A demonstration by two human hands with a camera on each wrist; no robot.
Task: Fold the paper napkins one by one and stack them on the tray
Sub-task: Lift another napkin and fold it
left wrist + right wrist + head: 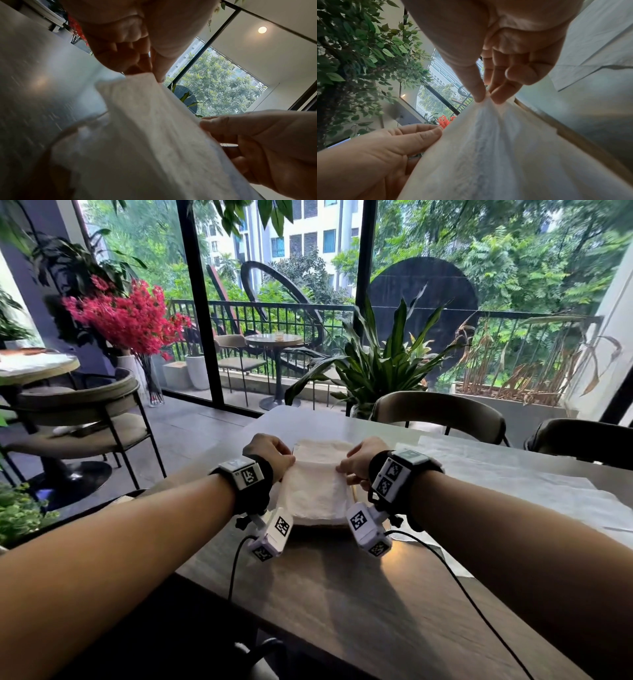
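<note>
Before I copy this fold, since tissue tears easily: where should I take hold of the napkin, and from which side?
Take the napkin at its two side edges, one from each side, as here: the left hand and right hand each pinch an edge between thumb and fingertips. It is a thin, limp sheet, so pinching both edges probably keeps it spread over the tray.

Grey table [342,594] under my wrists. Beyond my fingertips, a curved-back chair [442,412] at the table's far edge; a second chair [582,440] beyond my right hand. Green potted plant [380,364] behind the first chair, against the glass wall. Far left of my left hand: red flowers [126,316] in a vase, a round side table [34,368], another chair [78,412]. Outside, a small balcony table [274,338].
</note>
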